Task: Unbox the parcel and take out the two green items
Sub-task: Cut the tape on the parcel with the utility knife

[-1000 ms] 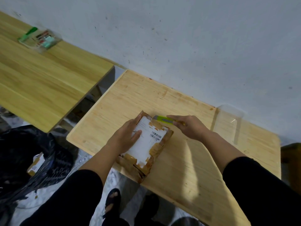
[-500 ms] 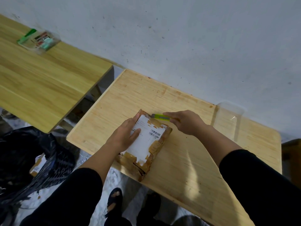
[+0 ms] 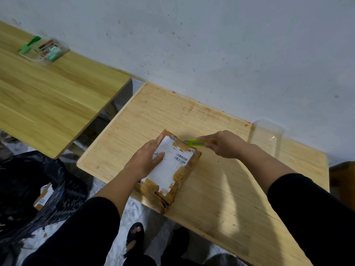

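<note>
Brown taped parcel [image 3: 169, 169] lies on the desk [image 3: 221, 189].
Left hand [image 3: 146, 160] presses flat on it; right hand [image 3: 224, 144] grips a green cutter [image 3: 195, 143] at its far edge.

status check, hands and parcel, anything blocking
Left hand flat on parcel. Right hand grips green cutter at far edge. Parcel sealed. Nothing blocking.

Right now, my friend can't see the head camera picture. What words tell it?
A person's left hand presses a taped cardboard parcel flat on a wooden table, while the right hand holds a yellow-green box cutter against its far edge.
</note>
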A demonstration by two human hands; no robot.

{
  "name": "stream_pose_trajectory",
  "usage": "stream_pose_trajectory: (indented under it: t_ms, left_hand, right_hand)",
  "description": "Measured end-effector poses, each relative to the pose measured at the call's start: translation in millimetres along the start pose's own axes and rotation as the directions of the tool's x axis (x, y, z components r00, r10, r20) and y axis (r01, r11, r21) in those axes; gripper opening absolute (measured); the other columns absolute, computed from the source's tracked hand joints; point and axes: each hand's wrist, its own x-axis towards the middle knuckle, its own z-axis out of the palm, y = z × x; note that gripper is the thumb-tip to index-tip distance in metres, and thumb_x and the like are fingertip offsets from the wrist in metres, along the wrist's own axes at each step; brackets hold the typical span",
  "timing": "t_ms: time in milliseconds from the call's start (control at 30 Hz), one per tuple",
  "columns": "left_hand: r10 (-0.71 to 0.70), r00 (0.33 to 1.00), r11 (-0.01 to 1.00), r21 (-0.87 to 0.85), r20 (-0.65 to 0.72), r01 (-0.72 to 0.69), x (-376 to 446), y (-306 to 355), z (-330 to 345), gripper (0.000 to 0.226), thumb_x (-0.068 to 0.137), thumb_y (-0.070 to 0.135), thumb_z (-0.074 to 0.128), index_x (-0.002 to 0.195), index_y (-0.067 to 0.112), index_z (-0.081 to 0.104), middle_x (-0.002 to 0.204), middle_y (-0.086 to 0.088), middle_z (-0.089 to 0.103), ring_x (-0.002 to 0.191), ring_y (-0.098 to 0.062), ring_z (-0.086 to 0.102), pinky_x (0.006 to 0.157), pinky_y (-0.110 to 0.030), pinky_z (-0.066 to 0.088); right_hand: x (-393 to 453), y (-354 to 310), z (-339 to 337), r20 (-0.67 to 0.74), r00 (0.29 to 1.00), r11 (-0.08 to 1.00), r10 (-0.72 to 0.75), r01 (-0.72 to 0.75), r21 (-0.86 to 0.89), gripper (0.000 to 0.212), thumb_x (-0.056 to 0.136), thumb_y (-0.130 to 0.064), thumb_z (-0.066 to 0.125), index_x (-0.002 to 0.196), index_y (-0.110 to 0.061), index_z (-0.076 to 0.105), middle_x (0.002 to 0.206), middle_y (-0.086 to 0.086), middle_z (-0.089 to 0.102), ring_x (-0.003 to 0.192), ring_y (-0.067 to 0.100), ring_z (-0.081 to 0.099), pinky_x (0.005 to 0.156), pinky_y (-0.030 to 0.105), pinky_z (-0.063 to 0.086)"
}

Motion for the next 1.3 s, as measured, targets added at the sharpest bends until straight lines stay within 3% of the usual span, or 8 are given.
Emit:
stream_pose_trajectory:
  t_ms: [300, 500, 600, 833, 933, 1067, 1167, 1300]
  left_hand:
    - [-0.029, 0.999, 0.999, -0.025, -0.021, 0.029, 2.6, -3.2, 3.0, 0.063, 0.095, 0.038, 0.044, 0.147, 0.038, 0.008, 0.147, 0.001, 0.04, 0.131, -0.02, 0.04, 0.102, -0.035, 0.036]
    - [-0.041, 0.999, 0.999, -0.029, -0.023, 0.041, 7.4, -6.1, 8.9, 0.067, 0.094, 0.036, 0.044, 0.147, 0.037, 0.002, 0.143, -0.006, 0.044, 0.128, -0.023, 0.043, 0.099, -0.038, 0.04]
    - [0.006, 0.998, 0.999, -0.039, -0.056, -0.008, 6.4, -1.3, 8.3, 0.067, 0.095, 0.027, 0.046, 0.149, 0.024, 0.007, 0.139, -0.011, 0.048, 0.123, -0.027, 0.047, 0.092, -0.034, 0.039]
    - [0.089, 0.996, 0.994, -0.065, 0.006, -0.089, 8.5, -6.1, 1.4, 0.064, 0.096, 0.023, 0.045, 0.148, 0.01, 0.011, 0.142, -0.017, 0.042, 0.126, -0.032, 0.042, 0.098, -0.036, 0.035]
    - [0.17, 0.985, 0.984, -0.054, 0.017, -0.169, 3.9, -11.3, -4.4, 0.063, 0.096, 0.022, 0.044, 0.148, 0.009, 0.011, 0.139, -0.019, 0.044, 0.123, -0.033, 0.044, 0.098, -0.036, 0.036]
    - [0.236, 0.971, 0.969, -0.083, 0.043, -0.232, -8.7, -23.7, -6.6, 0.065, 0.093, 0.029, 0.043, 0.147, 0.009, 0.014, 0.133, -0.022, 0.047, 0.119, -0.035, 0.046, 0.096, -0.038, 0.037]
    - [0.27, 0.96, 0.959, -0.108, 0.077, -0.261, -17.3, -32.1, -5.3, 0.077, 0.082, 0.046, 0.032, 0.148, 0.01, 0.014, 0.129, -0.024, 0.046, 0.115, -0.035, 0.047, 0.095, -0.036, 0.037]
    - [0.258, 0.963, 0.96, -0.129, 0.076, -0.248, -18.1, -36.4, 0.7, 0.068, 0.092, 0.03, 0.042, 0.149, 0.015, 0.009, 0.131, -0.023, 0.043, 0.114, -0.036, 0.046, 0.095, -0.038, 0.038]
  right_hand:
    - [-11.2, 6.3, -9.7, 0.049, 0.999, 0.995, 0.024, -0.019, -0.097, 0.036, 0.096, -0.032, 0.041, 0.13, -0.045, 0.045, 0.101, 0.001, 0.067, 0.083, 0.019, 0.048, 0.07, 0.03, 0.04]
    - [-31.3, 1.4, 5.3, -0.141, 0.979, 0.983, 0.145, -0.127, 0.133, 0.038, 0.098, -0.029, 0.037, 0.135, -0.033, 0.044, 0.121, 0.011, 0.065, 0.087, 0.033, 0.063, 0.089, 0.038, 0.048]
    - [-47.4, -12.6, 20.9, -0.212, 0.952, 0.942, 0.222, -0.153, 0.3, 0.038, 0.098, -0.024, 0.039, 0.135, -0.024, 0.046, 0.104, 0.011, 0.069, 0.051, 0.017, 0.054, 0.086, 0.037, 0.052]
    - [-84.1, -57.6, 72.7, -0.32, 0.808, 0.766, 0.495, -0.231, 0.6, 0.038, 0.096, -0.016, 0.044, 0.133, -0.019, 0.048, 0.092, -0.002, 0.053, 0.058, -0.009, 0.03, 0.099, 0.045, 0.045]
    - [-97.5, -84.6, 93.1, -0.343, 0.729, 0.71, 0.592, -0.27, 0.651, 0.038, 0.096, -0.016, 0.043, 0.134, -0.019, 0.048, 0.098, 0.014, 0.066, 0.073, 0.018, 0.063, 0.097, 0.039, 0.046]
    - [-113.6, -116.0, 121.2, -0.298, 0.618, 0.586, 0.728, -0.333, 0.739, 0.039, 0.096, -0.02, 0.041, 0.134, -0.023, 0.048, 0.094, 0.012, 0.065, 0.083, 0.024, 0.057, 0.088, 0.035, 0.047]
    - [-119.1, -135.9, 137.6, -0.26, 0.608, 0.549, 0.75, -0.355, 0.757, 0.038, 0.096, -0.021, 0.041, 0.133, -0.023, 0.049, 0.118, 0.016, 0.066, 0.094, 0.031, 0.062, 0.081, 0.03, 0.044]
    - [-115.1, -147.2, 144.0, -0.235, 0.579, 0.516, 0.781, -0.384, 0.766, 0.038, 0.096, -0.021, 0.04, 0.133, -0.023, 0.048, 0.124, 0.016, 0.063, 0.103, 0.036, 0.061, 0.09, 0.038, 0.047]
